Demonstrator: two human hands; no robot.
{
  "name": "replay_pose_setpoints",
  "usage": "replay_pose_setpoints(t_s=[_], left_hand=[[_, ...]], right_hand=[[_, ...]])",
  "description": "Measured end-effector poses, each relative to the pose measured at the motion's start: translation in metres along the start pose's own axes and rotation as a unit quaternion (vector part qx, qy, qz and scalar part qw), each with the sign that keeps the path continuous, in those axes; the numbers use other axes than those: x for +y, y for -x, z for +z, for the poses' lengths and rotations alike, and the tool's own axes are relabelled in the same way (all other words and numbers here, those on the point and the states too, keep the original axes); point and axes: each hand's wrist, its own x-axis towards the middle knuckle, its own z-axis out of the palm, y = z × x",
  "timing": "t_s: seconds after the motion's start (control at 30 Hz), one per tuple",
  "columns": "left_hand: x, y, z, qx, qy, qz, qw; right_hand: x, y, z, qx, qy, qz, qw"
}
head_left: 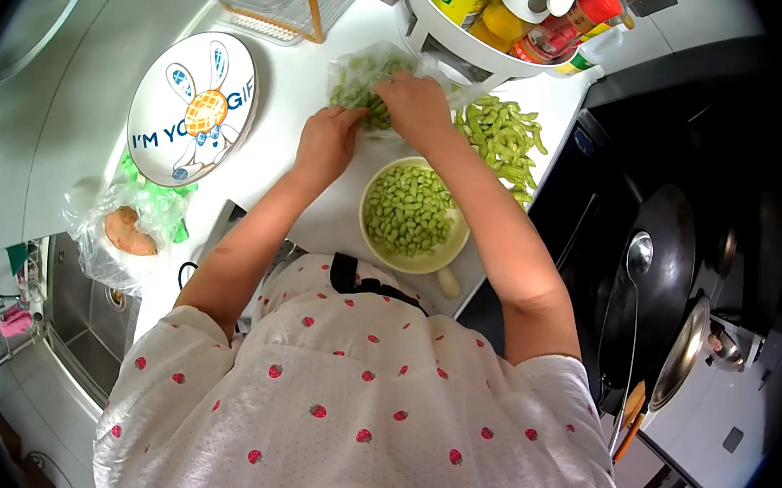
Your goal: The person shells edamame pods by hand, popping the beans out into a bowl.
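Curled left fingers (352,114) and right fingers (396,84) at blurry, green-filled bag (355,71) toward counter's (283,95) far edge | couldn't tell grip | saw shelled beans (406,210) in bowl (453,249), near edge.

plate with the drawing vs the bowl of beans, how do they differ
The plate is wide and shallow; the bowl is smaller and deeper. The plate has a colorful drawing and lettering, while the bowl holds green beans and has a handle, which the plate lacks. Both are round, on the white counter.
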Motion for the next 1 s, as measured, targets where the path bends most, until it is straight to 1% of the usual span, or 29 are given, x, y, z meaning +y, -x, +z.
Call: replay_pose_setpoints(t_s=[0.07, 0.13, 0.27, 0.33, 0.37, 0.47, 0.53, 0.57, 0.67, 0.77, 0.87, 0.93, 1.0], left_hand=[[-0.002, -0.001, 0.000, 0.004, -0.007, -0.028, 1.000], [-0.004, -0.003, 0.004, 0.007, -0.014, -0.058, 0.998], [-0.010, -0.006, 0.008, 0.042, 0.038, -0.103, 0.993], [-0.010, -0.007, 0.011, 0.057, 0.082, -0.128, 0.987], [-0.010, -0.008, 0.010, 0.056, 0.077, -0.130, 0.987], [-0.007, -0.007, 0.010, 0.057, 0.072, -0.141, 0.986], [-0.010, -0.005, 0.014, 0.066, 0.077, -0.154, 0.983], [-0.012, -0.003, 0.015, 0.055, 0.084, -0.151, 0.983], [-0.016, -0.003, 0.014, 0.033, 0.109, -0.152, 0.982], [-0.014, 0.000, 0.011, 0.024, 0.133, -0.170, 0.976], [-0.013, 0.000, 0.014, 0.017, 0.135, -0.169, 0.976], [-0.013, 0.001, 0.014, 0.015, 0.125, -0.171, 0.977], [-0.009, 0.000, 0.010, 0.027, 0.157, -0.197, 0.967]], right_hand=[[-0.002, -0.003, 0.006, 0.036, -0.005, -0.047, 0.998], [-0.001, -0.002, 0.012, 0.040, 0.006, -0.046, 0.998], [0.001, 0.007, 0.014, 0.075, 0.021, -0.031, 0.996], [-0.003, 0.009, 0.010, 0.076, 0.035, -0.013, 0.996], [-0.004, 0.009, 0.009, 0.077, 0.042, -0.005, 0.996], [-0.003, 0.010, 0.020, 0.115, 0.013, -0.058, 0.992], [-0.006, 0.007, 0.014, 0.076, 0.025, -0.025, 0.996], [-0.009, 0.006, 0.012, 0.056, 0.030, -0.011, 0.998], [-0.005, -0.003, 0.017, -0.041, 0.041, 0.071, 0.996], [0.004, -0.005, 0.013, -0.074, -0.028, 0.078, 0.994], [0.004, 0.001, 0.018, -0.090, -0.083, 0.093, 0.988], [0.006, 0.006, 0.021, -0.067, -0.111, 0.098, 0.987], [0.006, 0.010, 0.019, -0.025, -0.167, 0.106, 0.980]])
